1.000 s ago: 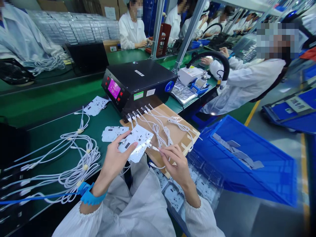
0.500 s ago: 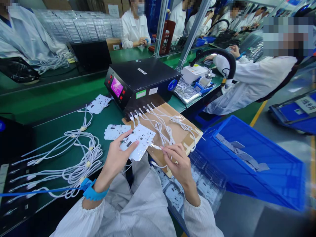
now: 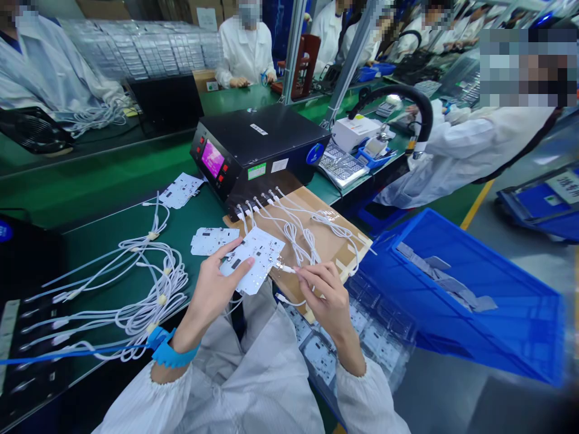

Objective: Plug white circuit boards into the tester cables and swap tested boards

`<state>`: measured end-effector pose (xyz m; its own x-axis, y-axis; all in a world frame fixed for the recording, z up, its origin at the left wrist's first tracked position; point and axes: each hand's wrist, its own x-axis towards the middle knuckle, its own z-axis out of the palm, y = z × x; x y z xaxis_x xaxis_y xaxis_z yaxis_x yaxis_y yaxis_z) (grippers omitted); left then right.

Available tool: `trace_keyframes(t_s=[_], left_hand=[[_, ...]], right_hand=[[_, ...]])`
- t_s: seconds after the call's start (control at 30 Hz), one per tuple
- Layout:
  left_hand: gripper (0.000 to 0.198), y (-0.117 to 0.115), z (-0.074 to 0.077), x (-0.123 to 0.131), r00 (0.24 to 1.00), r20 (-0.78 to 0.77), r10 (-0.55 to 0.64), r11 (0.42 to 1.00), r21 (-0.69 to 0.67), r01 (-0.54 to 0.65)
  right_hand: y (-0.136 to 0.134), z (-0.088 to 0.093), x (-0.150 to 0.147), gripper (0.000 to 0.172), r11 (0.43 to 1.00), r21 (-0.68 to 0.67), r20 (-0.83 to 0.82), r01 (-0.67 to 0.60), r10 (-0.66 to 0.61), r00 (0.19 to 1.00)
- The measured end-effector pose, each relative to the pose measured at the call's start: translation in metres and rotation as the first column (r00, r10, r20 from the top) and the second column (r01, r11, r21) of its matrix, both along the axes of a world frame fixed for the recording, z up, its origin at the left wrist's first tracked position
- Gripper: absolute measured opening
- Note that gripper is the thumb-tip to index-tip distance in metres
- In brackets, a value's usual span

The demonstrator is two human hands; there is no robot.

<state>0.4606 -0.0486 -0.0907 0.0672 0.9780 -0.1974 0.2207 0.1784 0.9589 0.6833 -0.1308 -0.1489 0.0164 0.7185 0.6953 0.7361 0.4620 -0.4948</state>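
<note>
My left hand [image 3: 213, 293] holds a white printed circuit panel [image 3: 253, 260] up by its lower left side, thumb on top. My right hand [image 3: 324, 293] pinches a white cable plug [image 3: 286, 269] between thumb and fingers, its tip just at the panel's right edge. A blue wrist strap [image 3: 168, 349] circles my left wrist. Behind the hands, several white cables run from the front ports of a black test box [image 3: 260, 135] across a cardboard sheet [image 3: 328, 238]. A second white panel [image 3: 215, 241] lies on the green bench mat just beyond my left hand.
A bundle of white cables [image 3: 145, 301] lies on the mat at left, with another panel [image 3: 181, 190] farther back. A clear tray of panels [image 3: 350, 337] sits below my right arm. A blue crate [image 3: 470, 295] stands at right. Co-workers in white coats sit along neighbouring benches.
The view has shifted slightly, and the plug has come closer to the panel's edge. My hands otherwise hold the same things. The co-worker at right has moved their arms farther back along the bench.
</note>
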Motion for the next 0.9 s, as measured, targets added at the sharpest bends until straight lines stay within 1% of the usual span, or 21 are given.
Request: trace_keyframes(t_s=[0.17,0.3,0.47,0.57,0.67,0.77,0.87,0.9], left_hand=[[0.062,-0.003,-0.002,0.001,1.000,-0.015,-0.001,0.999,0.049,0.002],[0.063,-0.007,-0.006,0.004,0.999,-0.037,-0.009,0.998,0.061,0.011],[0.063,-0.008,-0.011,0.006,0.998,-0.055,0.003,0.996,0.091,0.002],[0.064,-0.008,-0.014,0.006,0.999,-0.033,0.002,0.997,0.075,0.001],[0.065,-0.008,-0.014,0.005,0.999,-0.033,0.001,0.997,0.072,0.001],[0.063,-0.007,-0.012,0.005,0.998,-0.067,0.000,0.994,0.111,0.008],[0.060,-0.006,-0.008,0.008,0.995,-0.095,0.017,0.986,0.166,-0.001],[0.059,-0.005,-0.007,0.009,0.995,-0.097,0.023,0.984,0.177,-0.006]], right_hand=[[-0.002,0.002,-0.004,0.043,0.999,0.012,0.048,0.047,-0.048,0.998],[-0.004,0.002,-0.011,0.042,0.994,0.054,0.093,0.096,-0.100,0.991],[-0.005,-0.002,-0.019,0.045,0.992,0.074,0.065,0.102,-0.107,0.992],[-0.004,-0.005,-0.020,0.045,0.992,0.079,0.045,0.103,-0.107,0.993],[-0.001,-0.009,-0.020,0.044,0.994,0.062,0.033,0.094,-0.096,0.995],[0.001,-0.011,-0.021,0.043,0.996,0.034,0.022,0.086,-0.087,0.996],[-0.001,-0.008,-0.015,0.038,0.997,-0.024,0.022,0.073,-0.073,0.997],[-0.004,-0.006,-0.011,0.034,0.995,-0.043,0.030,0.094,-0.093,0.995]])
